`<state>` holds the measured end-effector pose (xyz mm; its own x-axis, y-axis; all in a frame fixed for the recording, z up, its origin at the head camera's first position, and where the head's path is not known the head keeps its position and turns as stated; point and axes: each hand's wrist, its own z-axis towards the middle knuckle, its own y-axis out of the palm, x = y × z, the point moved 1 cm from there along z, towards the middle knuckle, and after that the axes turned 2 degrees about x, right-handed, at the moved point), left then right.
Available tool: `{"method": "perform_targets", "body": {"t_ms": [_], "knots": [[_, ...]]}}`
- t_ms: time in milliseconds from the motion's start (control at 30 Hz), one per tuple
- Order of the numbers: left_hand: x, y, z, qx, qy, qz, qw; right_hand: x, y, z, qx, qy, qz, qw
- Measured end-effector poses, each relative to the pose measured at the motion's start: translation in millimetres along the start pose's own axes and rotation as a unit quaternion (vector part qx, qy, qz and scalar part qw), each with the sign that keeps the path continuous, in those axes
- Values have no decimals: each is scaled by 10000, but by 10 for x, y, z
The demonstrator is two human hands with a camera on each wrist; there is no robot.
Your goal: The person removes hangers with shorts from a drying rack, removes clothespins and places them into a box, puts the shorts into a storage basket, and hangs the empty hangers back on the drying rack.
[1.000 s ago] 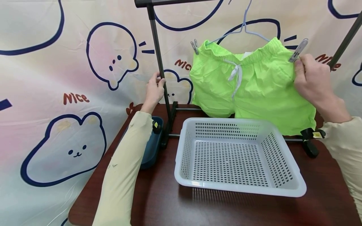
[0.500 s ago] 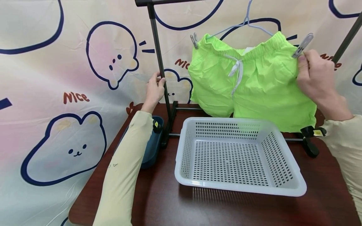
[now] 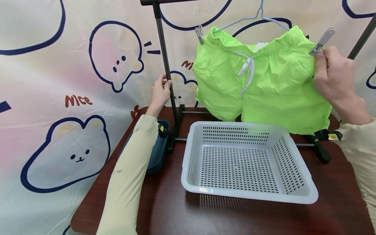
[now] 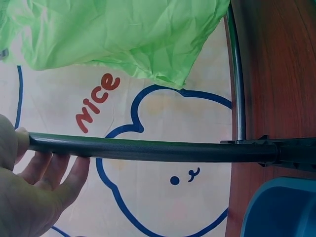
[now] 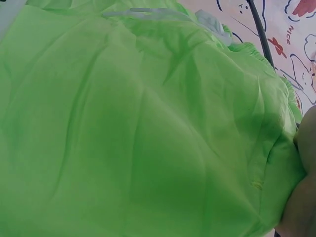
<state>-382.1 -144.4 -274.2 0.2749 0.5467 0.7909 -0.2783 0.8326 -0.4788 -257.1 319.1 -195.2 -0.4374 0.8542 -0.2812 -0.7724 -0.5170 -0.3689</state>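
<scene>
"Where are the green shorts [image 3: 264, 91] hanging?"

"They're hanging on a blue hanger [image 3: 243, 20], toward the far edge of the desk [image 3: 223, 222], with their legs reaching down behind the white basket [image 3: 249, 195]. A left clip [image 3: 199, 34] and a right clip [image 3: 322, 41] are standing at the ends of the waistband [image 3: 282, 46]."

"And the grips?"

"The right grip [image 3: 336, 73] is pinching the shorts' side just below the right clip; I can't tell whether it's also touching that clip. The left grip [image 3: 161, 93] is curling round the rack's dark post [image 3: 164, 55], near the blue tub [image 4: 282, 212] by the desk's left edge."

"What's worrying you from here?"

"Mainly a hard sideways tug. Too much tension on that side could be working the right clip loose, and the waistband could then be sliding off the hanger."

"Is the post worrying you too?"

"A little. Uneven force from the left grip could be tipping it toward the desk's far edge. The hanger's hook is lying out of view, so I can't tell how it's seating; a poor seat could be slipping under strain."

"And the basket?"

"It's standing right in front, so a dropping leg could be catching on its back rim."
</scene>
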Motion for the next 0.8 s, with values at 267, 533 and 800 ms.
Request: {"method": "perform_targets", "body": {"t_ms": [267, 533, 800], "knots": [[7, -14, 5, -77, -122, 8, 9999, 81, -5, -81, -87, 64, -97, 9999], [-1, -12, 3, -58, -120, -23, 9999, 92, -38, -184, 84, -81, 3, 9999], [25, -9, -13, -29, -127, -40, 9999, 82, -54, -260, 153, -194, -63, 9997]]}}
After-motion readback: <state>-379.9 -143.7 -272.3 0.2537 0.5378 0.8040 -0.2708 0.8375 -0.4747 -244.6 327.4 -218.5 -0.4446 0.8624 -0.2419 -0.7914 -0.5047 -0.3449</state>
